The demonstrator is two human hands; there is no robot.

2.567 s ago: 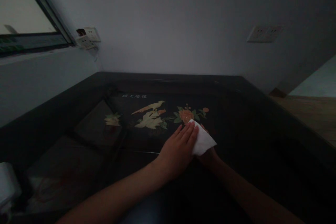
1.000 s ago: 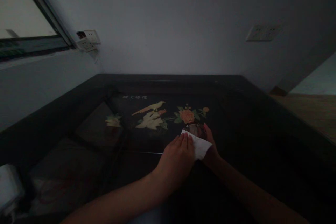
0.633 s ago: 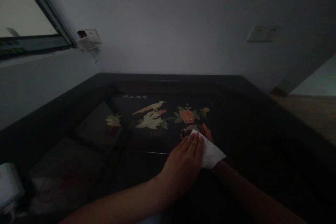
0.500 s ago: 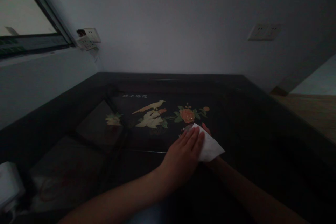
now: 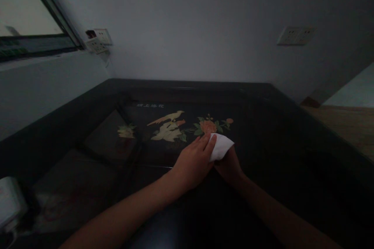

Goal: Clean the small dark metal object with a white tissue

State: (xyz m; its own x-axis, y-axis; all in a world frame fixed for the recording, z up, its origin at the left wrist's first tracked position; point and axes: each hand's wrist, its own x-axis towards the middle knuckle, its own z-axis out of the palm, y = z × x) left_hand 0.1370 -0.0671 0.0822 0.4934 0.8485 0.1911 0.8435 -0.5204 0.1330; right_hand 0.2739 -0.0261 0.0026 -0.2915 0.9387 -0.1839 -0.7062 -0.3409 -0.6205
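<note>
A folded sheet of white paper (image 5: 221, 146), perhaps a tissue, is between my two hands above the dark tabletop (image 5: 263, 132). My left hand (image 5: 194, 163) presses it from the left, fingers together and pointing away from me. On its other side my right hand (image 5: 230, 165) grips it, with its fingers mostly hidden behind the paper. Just beyond my hands, the tabletop carries an inlaid orange flower (image 5: 208, 126) with green leaves. A pale inlaid bird (image 5: 172, 116) lies farther left.
A white plug-like device (image 5: 10, 200) with a cable stands at the left edge. Wall sockets (image 5: 296, 35) are on the right, and more sockets (image 5: 101, 37) sit near the window. The table's far edge (image 5: 187, 82) meets the wall, and wooden flooring (image 5: 347, 120) shows at right.
The paper looks smaller and more folded, and has moved slightly left and away from me. My left hand has shifted left; more of my right hand now shows.
</note>
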